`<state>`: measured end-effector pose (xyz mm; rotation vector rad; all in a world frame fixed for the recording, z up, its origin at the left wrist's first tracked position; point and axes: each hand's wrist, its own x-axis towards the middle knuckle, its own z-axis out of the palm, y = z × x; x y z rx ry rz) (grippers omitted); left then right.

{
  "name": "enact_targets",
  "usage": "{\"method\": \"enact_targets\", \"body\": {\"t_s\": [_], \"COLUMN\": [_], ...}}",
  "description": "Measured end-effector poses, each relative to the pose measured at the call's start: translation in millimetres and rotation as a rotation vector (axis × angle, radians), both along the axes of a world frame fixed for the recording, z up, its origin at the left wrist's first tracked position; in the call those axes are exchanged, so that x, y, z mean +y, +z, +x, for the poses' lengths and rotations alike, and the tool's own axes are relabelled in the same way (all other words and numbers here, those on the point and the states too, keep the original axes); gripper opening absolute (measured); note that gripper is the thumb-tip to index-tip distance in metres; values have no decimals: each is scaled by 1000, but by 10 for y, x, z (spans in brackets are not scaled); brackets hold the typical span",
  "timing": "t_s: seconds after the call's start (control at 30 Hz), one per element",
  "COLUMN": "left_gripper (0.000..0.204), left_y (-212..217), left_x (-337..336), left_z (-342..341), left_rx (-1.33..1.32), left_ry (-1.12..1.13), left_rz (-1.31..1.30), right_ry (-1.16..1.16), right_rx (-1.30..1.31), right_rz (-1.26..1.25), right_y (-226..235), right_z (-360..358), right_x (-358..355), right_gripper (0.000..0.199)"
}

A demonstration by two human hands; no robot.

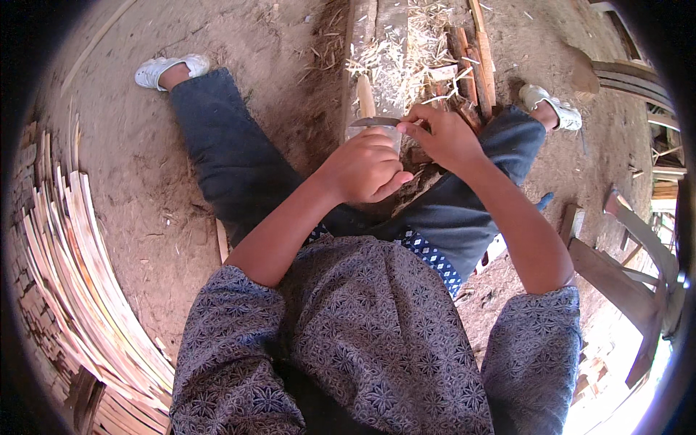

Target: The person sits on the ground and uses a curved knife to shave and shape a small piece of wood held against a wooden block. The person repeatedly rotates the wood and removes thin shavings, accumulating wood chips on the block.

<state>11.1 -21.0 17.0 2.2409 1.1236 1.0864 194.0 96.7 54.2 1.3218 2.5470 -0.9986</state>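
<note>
The stick [365, 98] lies just beyond the left hand [366, 167], its pale, narrow end pointing away from the person over the surface [391, 18], and the knife [375, 122] crosses it near the knuckles, the dark blade running roughly from left to right. The left hand is curled into a fist with the back of it uppermost and the thumb standing off toward the right; the stick comes out from under its far side, so it appears gripped there, though the fingers hide the near part. The right hand [442, 138] is to the right of the stick and slightly farther out than the left — its thumb and forefinger are pinched together on the right end of the knife, the other fingers bent. The two hands are close together, the blade bridging the space between them. A greyish patch shows just below the blade, too unclear to name. Ahead, pale shavings [428, 47] cover much of the surface, with reddish-brown wood pieces [465, 69] along its right side. The legs, in dark trousers [232, 156], spread to either side of it, ending in white shoes [163, 71] on the bare earth [138, 159]. A heap of long, thin strips [94, 268] lies well apart to the left.
</note>
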Motion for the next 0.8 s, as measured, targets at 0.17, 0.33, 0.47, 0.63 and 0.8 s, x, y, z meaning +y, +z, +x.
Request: {"method": "enact_targets", "body": {"t_s": [0.17,0.33,0.47,0.63,0.8], "left_gripper": [38,31,36,36,31], "left_y": [-50,46,84,124,135], "left_x": [-58,18,160,136,164], "left_z": [-7,5,61,10,-40], "left_rx": [7,55,-20,-39,-90], "left_ry": [-25,-45,-17,-55,-45], "left_rz": [41,-24,3,-5,18], "right_ry": [-42,-185,-252,-142,-69], "right_rx": [-56,-48,44,42,11], "right_rz": [16,33,-21,-154,-90], "right_y": [130,-241,-472,-21,16], "right_z": [-81,-158,-272,-63,-30], "right_x": [-139,-42,124,73,48], "right_gripper": [34,36,44,46,41]}}
